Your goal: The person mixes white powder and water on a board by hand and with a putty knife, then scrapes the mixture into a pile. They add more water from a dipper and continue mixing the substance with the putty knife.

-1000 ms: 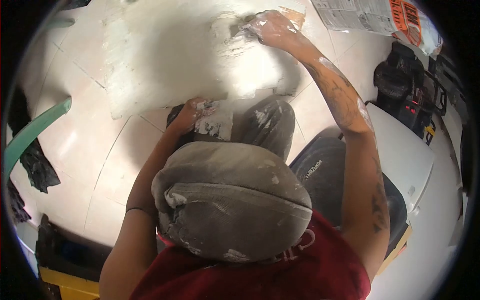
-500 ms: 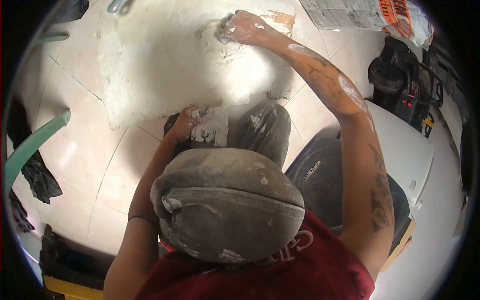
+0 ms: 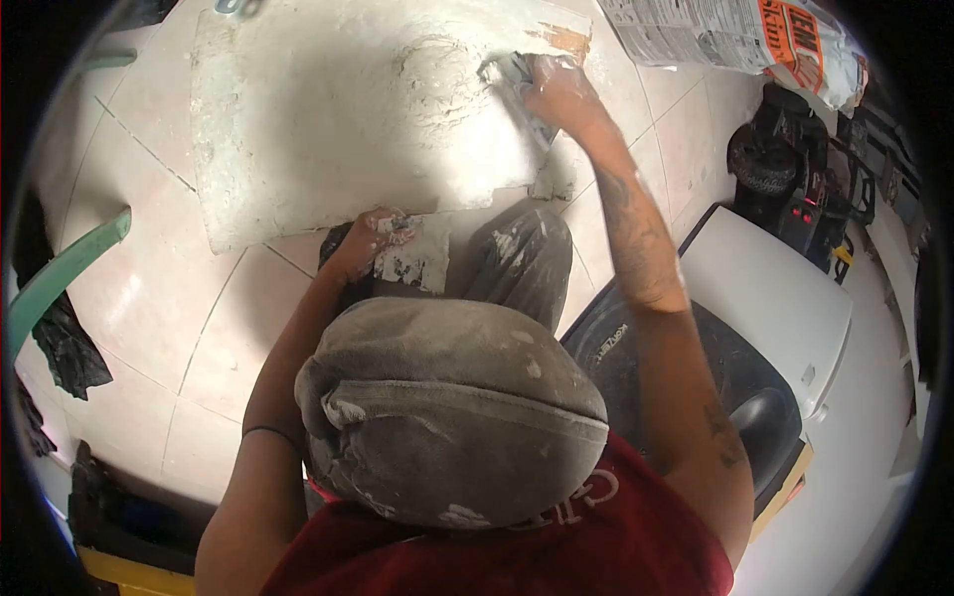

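Observation:
A pale board smeared with white paste lies on the floor in front of me. A rough round mound of white paste sits on its far half. My right hand is closed round a flat trowel, whose paste-coated blade tilts over the board to the right of the mound. At the near edge of the board, my left hand grips a wide putty knife. Its flat rectangular blade, blotched with white, reaches over my knees, and its handle is hidden by my fingers.
A printed paper bag lies at the far right, with black equipment below it. A dark plastic lid marked Konzert and a white box-like thing stand by my right arm. A green curved bar juts in from the left.
My right hand has moved right and slightly toward me, away from the mound, bringing the trowel blade into view. My left hand has stayed nearly still with the putty knife.

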Motion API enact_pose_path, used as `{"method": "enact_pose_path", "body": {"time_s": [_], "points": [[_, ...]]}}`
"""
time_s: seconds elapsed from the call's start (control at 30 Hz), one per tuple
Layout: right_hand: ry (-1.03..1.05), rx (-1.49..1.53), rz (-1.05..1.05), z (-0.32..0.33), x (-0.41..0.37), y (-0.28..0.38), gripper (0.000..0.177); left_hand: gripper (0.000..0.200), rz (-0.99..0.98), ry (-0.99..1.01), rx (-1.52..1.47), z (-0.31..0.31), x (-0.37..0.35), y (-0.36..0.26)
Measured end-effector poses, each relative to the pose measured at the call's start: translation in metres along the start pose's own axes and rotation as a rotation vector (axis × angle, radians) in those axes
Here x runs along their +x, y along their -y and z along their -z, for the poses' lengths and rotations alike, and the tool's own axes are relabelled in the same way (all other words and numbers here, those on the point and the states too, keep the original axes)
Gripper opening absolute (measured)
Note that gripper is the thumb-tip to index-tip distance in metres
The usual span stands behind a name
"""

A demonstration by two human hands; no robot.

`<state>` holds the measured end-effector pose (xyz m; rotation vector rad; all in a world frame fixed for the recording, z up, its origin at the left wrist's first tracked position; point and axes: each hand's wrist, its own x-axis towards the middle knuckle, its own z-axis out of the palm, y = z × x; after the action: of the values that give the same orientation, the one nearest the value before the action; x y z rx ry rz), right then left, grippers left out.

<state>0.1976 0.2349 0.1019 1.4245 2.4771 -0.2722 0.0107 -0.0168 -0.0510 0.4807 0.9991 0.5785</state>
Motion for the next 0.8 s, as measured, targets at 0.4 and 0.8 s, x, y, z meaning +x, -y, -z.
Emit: {"method": "enact_pose_path", "body": {"time_s": [0.4, 0.8], "points": [[-0.022, 0.543, -0.523, -0.035, -0.007, -0.007, 0.049, 0.028, -0.404, 0.080, 0.142, 0.004, 0.001, 0.007], [0.080, 0.231, -0.645, -0.027, 0.013, 0.040, 0.043, 0.028, 0.026, 0.036, -0.383, -0.010, -0.008, -0.014]]}}
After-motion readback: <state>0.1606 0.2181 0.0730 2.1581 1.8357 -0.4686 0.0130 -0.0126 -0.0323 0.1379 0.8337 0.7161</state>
